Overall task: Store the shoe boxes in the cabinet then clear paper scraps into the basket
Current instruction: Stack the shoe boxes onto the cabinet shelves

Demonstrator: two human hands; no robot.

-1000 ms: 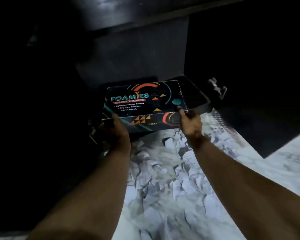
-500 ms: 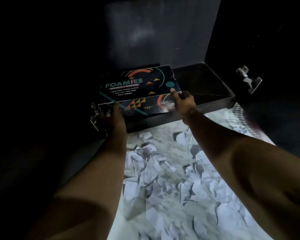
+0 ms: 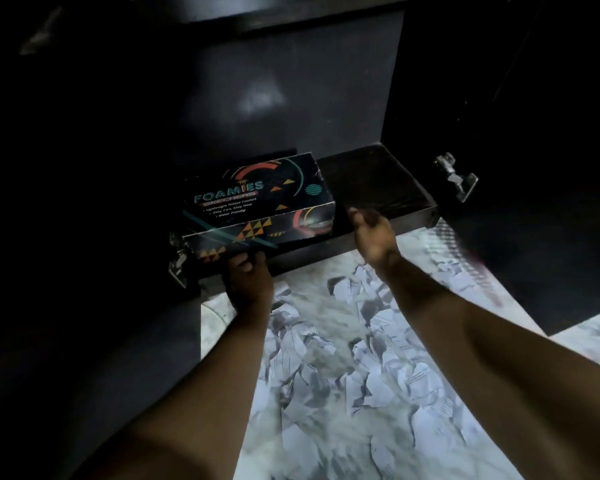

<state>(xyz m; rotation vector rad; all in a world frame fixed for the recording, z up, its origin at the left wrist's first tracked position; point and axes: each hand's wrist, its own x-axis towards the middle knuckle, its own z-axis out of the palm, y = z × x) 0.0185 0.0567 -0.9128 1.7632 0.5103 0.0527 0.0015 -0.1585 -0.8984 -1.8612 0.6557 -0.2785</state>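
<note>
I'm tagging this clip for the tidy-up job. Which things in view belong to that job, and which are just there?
Part of the job:
- shoe box, sitting on the cabinet floor
- paper scraps strewn over the floor
- left hand at the box's front edge
- right hand, off the box

Just there:
- door hinges
- marbled floor

No basket shows.

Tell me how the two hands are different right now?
The left hand touches the shoe box at its near bottom edge, fingers curled against it; the right hand is off the box, beside its right end, holding nothing. The left hand sits lower in the picture, nearer the paper scraps; the right is over the cabinet ledge. Both are bare and reach forward.
</note>
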